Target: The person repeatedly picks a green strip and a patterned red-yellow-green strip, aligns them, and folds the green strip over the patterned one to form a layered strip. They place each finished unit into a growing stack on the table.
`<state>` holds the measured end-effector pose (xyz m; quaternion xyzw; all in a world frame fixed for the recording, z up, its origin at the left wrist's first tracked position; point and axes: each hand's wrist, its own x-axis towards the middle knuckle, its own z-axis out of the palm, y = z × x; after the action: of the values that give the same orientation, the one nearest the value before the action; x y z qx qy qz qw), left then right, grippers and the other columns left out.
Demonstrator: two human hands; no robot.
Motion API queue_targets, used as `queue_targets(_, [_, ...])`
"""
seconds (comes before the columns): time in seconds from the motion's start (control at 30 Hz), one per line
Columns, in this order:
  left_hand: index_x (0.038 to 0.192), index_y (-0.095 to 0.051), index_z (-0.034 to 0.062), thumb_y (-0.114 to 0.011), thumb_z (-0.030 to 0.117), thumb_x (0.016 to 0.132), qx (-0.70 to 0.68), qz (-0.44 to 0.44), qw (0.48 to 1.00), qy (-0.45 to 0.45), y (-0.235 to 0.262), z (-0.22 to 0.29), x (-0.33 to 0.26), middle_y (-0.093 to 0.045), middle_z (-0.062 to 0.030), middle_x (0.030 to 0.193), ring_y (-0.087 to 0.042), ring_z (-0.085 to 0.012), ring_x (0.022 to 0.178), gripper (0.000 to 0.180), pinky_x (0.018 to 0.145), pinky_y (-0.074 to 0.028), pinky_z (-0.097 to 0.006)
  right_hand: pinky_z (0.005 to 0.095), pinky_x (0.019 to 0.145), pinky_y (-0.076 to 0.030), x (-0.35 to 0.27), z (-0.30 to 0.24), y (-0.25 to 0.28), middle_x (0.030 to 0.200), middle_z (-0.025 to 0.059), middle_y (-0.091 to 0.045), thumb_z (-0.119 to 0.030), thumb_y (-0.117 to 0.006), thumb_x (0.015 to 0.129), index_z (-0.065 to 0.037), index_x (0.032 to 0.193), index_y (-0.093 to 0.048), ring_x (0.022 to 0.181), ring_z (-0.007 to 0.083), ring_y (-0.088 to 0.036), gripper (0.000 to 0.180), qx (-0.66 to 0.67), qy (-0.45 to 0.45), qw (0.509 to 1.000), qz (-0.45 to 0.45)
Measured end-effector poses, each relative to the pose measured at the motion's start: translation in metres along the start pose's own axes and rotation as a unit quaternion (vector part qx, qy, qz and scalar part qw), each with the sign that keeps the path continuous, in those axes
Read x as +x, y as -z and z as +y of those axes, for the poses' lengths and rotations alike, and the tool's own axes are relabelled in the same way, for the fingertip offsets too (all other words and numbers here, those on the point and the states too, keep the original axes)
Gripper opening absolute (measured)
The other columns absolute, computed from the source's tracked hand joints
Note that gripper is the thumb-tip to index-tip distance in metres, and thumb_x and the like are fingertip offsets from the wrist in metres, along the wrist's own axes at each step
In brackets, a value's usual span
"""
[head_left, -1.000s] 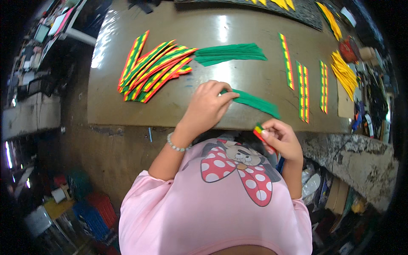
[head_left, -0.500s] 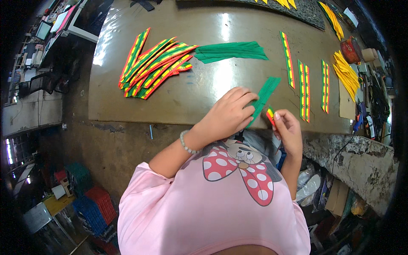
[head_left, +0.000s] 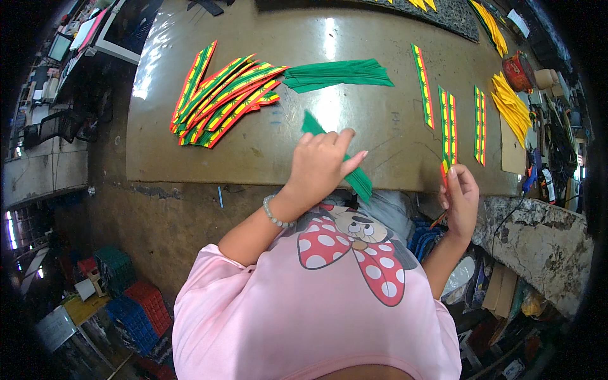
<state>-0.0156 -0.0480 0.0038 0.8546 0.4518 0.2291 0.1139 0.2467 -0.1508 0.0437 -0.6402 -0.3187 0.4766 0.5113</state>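
My left hand (head_left: 322,163) is over a thin stack of green strips (head_left: 360,183), with its thumb and index finger apart; the other fingers bend over the strips, which slant from upper left to lower right near the table's front edge. My right hand (head_left: 461,195) pinches a red, yellow and green striped strip (head_left: 444,172) between thumb and fingers. Most of that strip is hidden by the hand. Its visible end meets the lower end of a double striped strip (head_left: 448,123) lying on the table.
Left on the brown table (head_left: 253,168) lies a fanned pile of striped strips (head_left: 221,104), beside a green strip pile (head_left: 339,74). Single striped strips (head_left: 423,85) (head_left: 480,126) lie right. Yellow pieces (head_left: 512,111) rest near the right edge, and a dark slab (head_left: 437,18) at the back.
My left hand has moved left with the green strips, which now slant the other way. My right hand has carried the striped strip right, to the double strip's lower end.
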Motion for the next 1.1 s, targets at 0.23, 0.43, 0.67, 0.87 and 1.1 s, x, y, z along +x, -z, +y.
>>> queue_targets(0.23, [0.11, -0.069, 0.0102, -0.07, 0.029, 0.092, -0.112, 0.083, 0.98, 0.14, 0.018, -0.016, 0.008, -0.065, -0.0111, 0.074, -0.064, -0.0305, 0.063, 0.026, 0.061, -0.052, -0.04, 0.0189, 0.045, -0.03, -0.006, -0.004, -0.017, 0.069, -0.0033, -0.057, -0.019, -0.067, 0.098, -0.002, 0.101, -0.066, 0.051, 0.0011, -0.042, 0.017, -0.065, 0.006, 0.997, -0.039])
queue_targets(0.43, [0.101, -0.071, 0.009, -0.073, 0.02, 0.087, -0.089, 0.035, 0.995, 0.041, 0.053, -0.065, -0.004, -0.061, -0.0084, 0.095, -0.06, -0.0282, 0.091, 0.019, 0.08, -0.049, -0.041, 0.019, 0.049, -0.034, -0.011, -0.016, -0.021, 0.073, -0.0016, -0.061, -0.017, -0.07, 0.095, 0.0, 0.098, -0.068, 0.057, 0.0017, -0.048, 0.017, -0.087, -0.016, 0.994, -0.069])
queue_targets(0.67, [0.104, -0.071, 0.0118, -0.075, 0.024, 0.085, -0.089, 0.045, 0.994, 0.043, 0.023, -0.05, -0.015, -0.06, -0.0049, 0.096, -0.056, -0.0256, 0.092, 0.023, 0.082, -0.044, -0.039, 0.0251, 0.06, -0.047, 0.003, -0.015, -0.096, 0.074, 0.0036, -0.068, -0.019, -0.073, 0.092, 0.002, 0.092, -0.072, 0.067, 0.0069, -0.059, 0.021, -0.218, 0.036, 0.945, -0.242])
queue_targets(0.87, [0.104, -0.074, 0.0164, -0.075, 0.021, 0.083, -0.083, 0.03, 0.995, 0.044, 0.036, -0.066, -0.02, -0.06, -0.0009, 0.106, -0.053, -0.0248, 0.101, 0.021, 0.09, -0.038, -0.04, 0.0331, 0.062, -0.048, 0.05, -0.027, -0.135, 0.073, 0.0153, -0.068, -0.024, -0.071, 0.09, 0.002, 0.09, -0.073, 0.063, 0.0165, -0.06, 0.027, -0.271, 0.08, 0.913, -0.293])
queue_targets(1.1, [0.104, -0.076, 0.0176, -0.076, 0.019, 0.079, -0.115, 0.007, 0.99, 0.085, 0.038, -0.067, -0.02, -0.061, -0.0016, 0.109, -0.052, -0.0242, 0.107, 0.025, 0.092, -0.037, -0.039, 0.0371, 0.059, -0.047, 0.083, -0.009, -0.166, 0.068, 0.0176, -0.065, -0.026, -0.072, 0.087, 0.002, 0.085, -0.071, 0.058, 0.0209, -0.059, 0.028, -0.301, 0.084, 0.888, -0.337])
